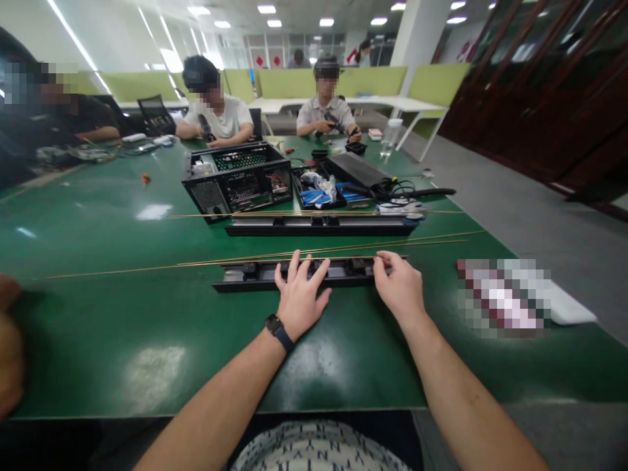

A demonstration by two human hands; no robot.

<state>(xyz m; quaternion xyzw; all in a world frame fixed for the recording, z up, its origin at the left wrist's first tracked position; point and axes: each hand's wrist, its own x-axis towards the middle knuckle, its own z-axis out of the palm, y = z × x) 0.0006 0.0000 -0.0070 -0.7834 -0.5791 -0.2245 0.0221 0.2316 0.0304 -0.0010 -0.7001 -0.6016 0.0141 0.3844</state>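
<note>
A long black channel-shaped rail (255, 282) with black blocks inside lies crosswise on the green table in front of me. My left hand (301, 294) rests over its middle, fingers spread and pointing away from me. At the rail's right end, my right hand (398, 282) has thumb and fingers pinched together; what is between them, if anything, is too small to make out. Thin brass-coloured rods (132, 270) run along the rail's far side, passing just beyond my fingertips. Farther off lies a second black rail (318, 230), with more thin rods beside it.
Behind the rails stand an open black computer case (235, 186) and a black tray (321, 190) with blue-and-white gloves. Black cables (402, 190) lie to their right. Blurred-out items (510, 294) are at the right. Several people sit around the table (122, 314); a clear bottle (391, 137) stands far back.
</note>
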